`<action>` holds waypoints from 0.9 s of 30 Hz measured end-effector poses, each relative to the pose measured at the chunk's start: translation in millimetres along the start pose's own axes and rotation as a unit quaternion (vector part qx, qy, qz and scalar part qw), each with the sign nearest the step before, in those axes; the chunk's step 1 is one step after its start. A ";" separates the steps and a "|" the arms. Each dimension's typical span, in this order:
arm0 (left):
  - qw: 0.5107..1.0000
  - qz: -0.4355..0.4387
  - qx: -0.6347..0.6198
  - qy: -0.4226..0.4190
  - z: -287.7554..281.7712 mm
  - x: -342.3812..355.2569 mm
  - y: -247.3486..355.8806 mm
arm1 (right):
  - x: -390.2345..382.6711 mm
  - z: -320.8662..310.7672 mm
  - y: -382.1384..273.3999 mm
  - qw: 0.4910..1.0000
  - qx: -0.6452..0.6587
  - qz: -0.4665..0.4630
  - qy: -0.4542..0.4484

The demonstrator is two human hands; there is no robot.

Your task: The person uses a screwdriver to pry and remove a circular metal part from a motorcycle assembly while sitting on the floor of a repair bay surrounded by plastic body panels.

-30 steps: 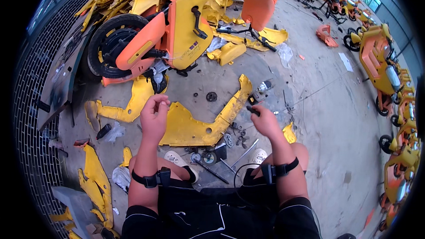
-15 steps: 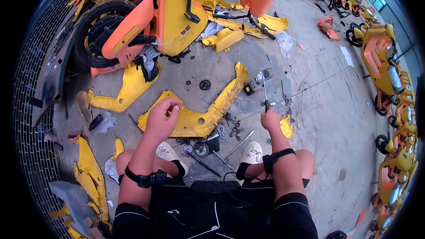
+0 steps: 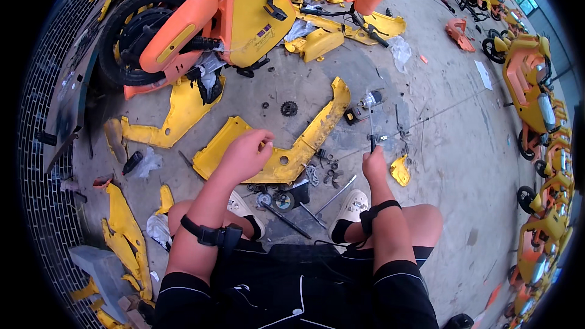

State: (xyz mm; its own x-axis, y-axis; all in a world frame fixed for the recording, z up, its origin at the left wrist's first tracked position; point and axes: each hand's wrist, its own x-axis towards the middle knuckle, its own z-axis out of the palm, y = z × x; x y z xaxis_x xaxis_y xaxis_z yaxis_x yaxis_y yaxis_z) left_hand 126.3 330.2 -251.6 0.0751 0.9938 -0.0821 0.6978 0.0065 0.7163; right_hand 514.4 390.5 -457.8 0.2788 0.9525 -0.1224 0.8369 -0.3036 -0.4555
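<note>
Where right hand (image 3: 374, 159) clamps screwdriver (image 3: 373, 137): handle only, leaving shaft free, pointing far.
Left hand (image 3: 250, 152): curled near yellow panel (image 3: 314, 131); grip unclear.

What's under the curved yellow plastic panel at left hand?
Grey concrete floor shows around the yellow panel; anything directly beneath is covered. The bare left hand partly hides it.

On your right lie a white rectangular paper sheet (image 3: 483, 75) and a curved orange plastic shell (image 3: 459, 36); leftward stands a dark brick wall (image 3: 35, 146).
</note>
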 end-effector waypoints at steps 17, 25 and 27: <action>0.998 0.009 0.021 -0.050 1.1 -0.6 -15.6 | -55.6 -152.4 -118.9 0.954 -0.085 -0.200 -0.204; 0.990 -0.068 0.104 -0.065 -0.5 -10.8 -27.4 | -42.5 -89.3 -109.0 0.908 -0.186 -0.256 -0.273; 0.988 -0.065 0.121 -0.065 -3.3 -15.7 -32.8 | -39.6 -77.7 -106.4 0.896 -0.196 -0.275 -0.289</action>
State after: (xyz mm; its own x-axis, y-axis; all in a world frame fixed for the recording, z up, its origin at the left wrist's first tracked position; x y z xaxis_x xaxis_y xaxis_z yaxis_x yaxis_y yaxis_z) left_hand 99.9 314.8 -271.5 0.0538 0.9634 -0.2627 0.8562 0.0909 0.5086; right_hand 450.9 383.2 -336.0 -0.4216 0.7796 -0.4631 0.9057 0.3374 -0.2566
